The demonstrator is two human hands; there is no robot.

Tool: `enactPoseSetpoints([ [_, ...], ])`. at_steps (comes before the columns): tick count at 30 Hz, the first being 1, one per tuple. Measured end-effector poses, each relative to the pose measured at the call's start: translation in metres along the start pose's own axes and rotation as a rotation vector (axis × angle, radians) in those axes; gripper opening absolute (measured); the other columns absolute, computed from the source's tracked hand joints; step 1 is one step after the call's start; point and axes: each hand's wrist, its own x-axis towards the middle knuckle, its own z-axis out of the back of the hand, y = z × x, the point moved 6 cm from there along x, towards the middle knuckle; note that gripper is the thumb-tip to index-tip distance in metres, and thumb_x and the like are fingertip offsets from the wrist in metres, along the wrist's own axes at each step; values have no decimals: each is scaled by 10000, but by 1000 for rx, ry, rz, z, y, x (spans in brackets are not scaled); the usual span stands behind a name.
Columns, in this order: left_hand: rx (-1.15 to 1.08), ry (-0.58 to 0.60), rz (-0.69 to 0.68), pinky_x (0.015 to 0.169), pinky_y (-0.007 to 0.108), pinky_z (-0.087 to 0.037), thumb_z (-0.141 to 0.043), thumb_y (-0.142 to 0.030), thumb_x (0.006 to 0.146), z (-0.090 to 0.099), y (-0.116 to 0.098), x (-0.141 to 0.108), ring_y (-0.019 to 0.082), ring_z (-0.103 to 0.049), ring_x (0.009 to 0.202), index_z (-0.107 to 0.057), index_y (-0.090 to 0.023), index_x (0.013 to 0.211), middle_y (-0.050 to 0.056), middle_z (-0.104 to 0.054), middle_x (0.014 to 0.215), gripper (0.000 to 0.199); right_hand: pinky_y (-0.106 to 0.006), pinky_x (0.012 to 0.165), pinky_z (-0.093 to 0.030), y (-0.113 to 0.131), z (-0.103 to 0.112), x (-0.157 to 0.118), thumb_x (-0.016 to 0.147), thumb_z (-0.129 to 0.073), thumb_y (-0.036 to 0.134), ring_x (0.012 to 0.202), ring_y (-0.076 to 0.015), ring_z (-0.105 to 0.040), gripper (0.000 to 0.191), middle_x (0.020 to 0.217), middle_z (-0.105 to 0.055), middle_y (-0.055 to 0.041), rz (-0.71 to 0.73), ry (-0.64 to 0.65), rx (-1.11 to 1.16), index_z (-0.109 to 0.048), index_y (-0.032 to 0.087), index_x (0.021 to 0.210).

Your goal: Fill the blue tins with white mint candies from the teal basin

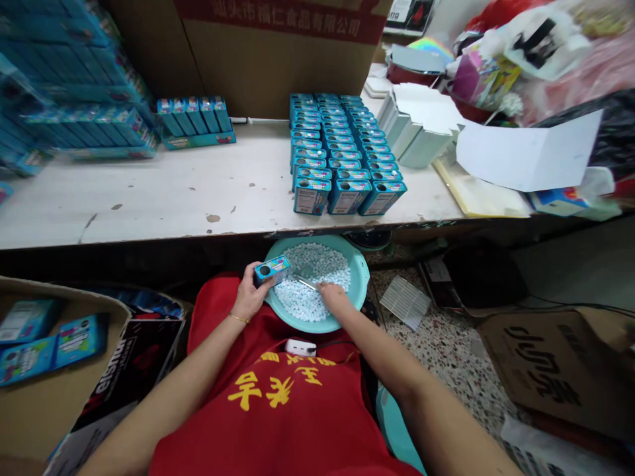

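My left hand (249,291) is wrapped round a small blue box (272,269), held at the left rim of a turquoise basin (361,277). Many small white pieces (302,303) lie in the basin. Over them, my right hand (333,295) is closed on the handle of a metal scoop (304,283), whose head points left toward the box. On the white table in front stand several rows of similar blue boxes (351,190), packed close together.
Stacked blue boxes (94,125) and a filled display tray (198,140) stand at the table's left. White cartons (421,125) and papers (526,155) lie right. An open carton (106,317) is at lower left. The table's front edge (223,233) runs just beyond the basin.
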Motion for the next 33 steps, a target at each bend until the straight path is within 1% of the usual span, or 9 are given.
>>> enactPoseSetpoints([
  [2,1,-7,-3,827,281,-407,-570,-382,721,-1,0,1,152,-515,871,-405,-209,1080,18,-523,957,432,-297,809,-420,10,-19,4,820,-349,94,979,-204,-549,345,1040,-606,-135,44,34,39,-576,165,1070],
  [5,-18,-14,2,832,282,-409,-577,-374,715,-2,-1,3,149,-518,865,-407,-206,1075,16,-522,947,432,-282,809,-424,6,-32,7,779,-452,127,964,-197,-564,310,1006,-643,-77,90,88,136,-625,220,1020],
  [8,-44,-13,-1,842,287,-409,-582,-366,712,-1,-1,4,150,-519,875,-415,-206,1071,17,-525,954,427,-231,772,-437,-8,-35,11,724,-540,150,892,-165,-595,328,950,-676,-11,102,122,272,-643,255,1018],
  [11,-58,-18,-20,858,291,-404,-582,-352,714,4,-2,4,155,-523,903,-430,-204,1072,22,-537,981,415,-208,737,-452,-19,-27,8,678,-574,122,829,-142,-609,369,911,-688,13,93,123,414,-645,230,1025],
  [14,-73,-17,-43,876,294,-399,-571,-331,724,7,-4,5,160,-525,937,-440,-199,1091,32,-545,1023,411,-217,691,-466,-28,-3,-5,688,-537,106,783,-137,-613,394,897,-689,-5,81,94,523,-623,180,1065],
  [20,-20,41,-104,891,323,-398,-544,-281,731,-8,-11,7,182,-530,973,-472,-188,1104,51,-562,1056,391,-220,675,-442,-34,76,-39,655,-528,123,749,-131,-584,355,872,-678,-22,147,1,801,-667,148,981],
  [24,55,90,-143,920,352,-381,-542,-249,726,-25,-17,5,205,-507,1028,-483,-194,1111,64,-552,1094,393,-193,556,-381,-16,118,-48,693,-494,148,603,-102,-538,328,695,-662,2,204,7,617,-678,178,963],
  [27,97,98,-182,928,347,-375,-541,-226,721,-31,-23,3,199,-501,1031,-492,-199,1101,57,-553,1091,384,-194,556,-345,4,144,-51,708,-468,138,619,-105,-541,307,690,-667,-2,242,-37,371,-700,210,895],
  [33,163,99,-186,928,339,-375,-526,-186,705,-32,-22,1,196,-496,1031,-505,-205,1081,46,-552,1083,378,-224,611,-343,42,169,-56,713,-433,125,729,-156,-572,289,768,-673,-59,222,-95,1,-698,200,802],
])
